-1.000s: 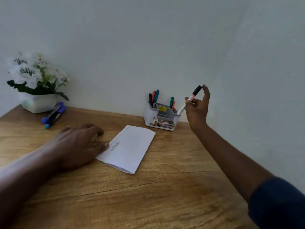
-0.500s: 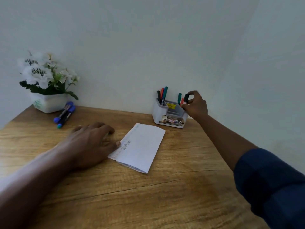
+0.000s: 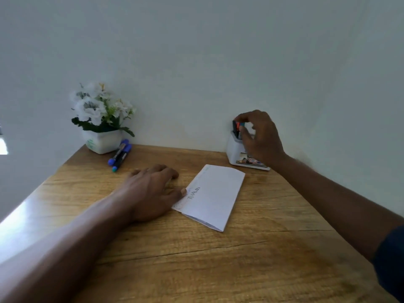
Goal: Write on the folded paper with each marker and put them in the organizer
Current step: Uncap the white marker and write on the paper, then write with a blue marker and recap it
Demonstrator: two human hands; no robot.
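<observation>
Right hand (image 3: 261,136) curls over the white organizer (image 3: 233,149) at the surface's (image 3: 218,259) far edge, fingers pinched around marker caps there. Left hand (image 3: 150,191) lies flat and spread, thumb touching the folded paper (image 3: 215,197) mid-surface; two blue markers (image 3: 120,154) rest beside the flower pot (image 3: 102,142).

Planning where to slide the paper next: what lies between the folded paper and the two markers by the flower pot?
In the head view, the left hand lies flat there, thumb touching the folded paper; beyond it, bare wooden table up to the markers.
</observation>
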